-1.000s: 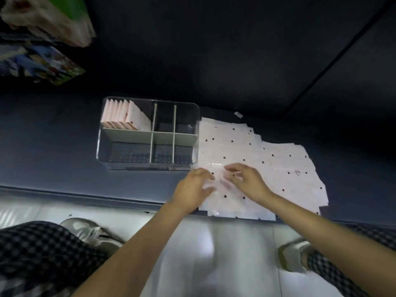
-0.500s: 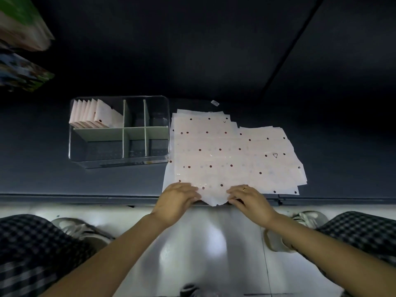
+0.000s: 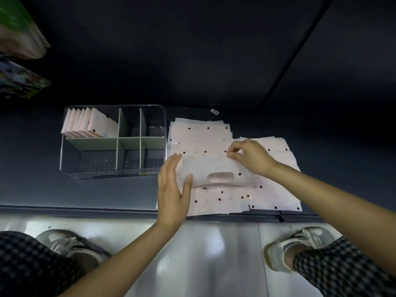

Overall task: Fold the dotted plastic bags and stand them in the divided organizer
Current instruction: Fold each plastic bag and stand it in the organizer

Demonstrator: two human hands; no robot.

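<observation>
A pile of pale pink dotted plastic bags (image 3: 216, 138) lies flat on the dark surface, right of the clear divided organizer (image 3: 70, 168). The top bag (image 3: 205, 168) is doubled over away from me, its oval handle slot showing near the fold. My right hand (image 3: 250, 156) pinches the folded-over edge of that bag at its far right. My left hand (image 3: 173, 187) is open with straight fingers, its thumb against the bag's left end. Several folded bags (image 3: 85, 123) stand in the organizer's far-left compartment.
The organizer's other compartments hold nothing. A small tag (image 3: 214, 112) lies behind the pile. Colourful packages (image 3: 19, 61) sit at the far left. The dark surface's near edge (image 3: 85, 212) runs above a shiny floor, where my shoes (image 3: 300, 245) and checked trousers show.
Both hands held the near edge of the top bag; that edge has since been carried away from me and laid over. My left hand has let go and opened.
</observation>
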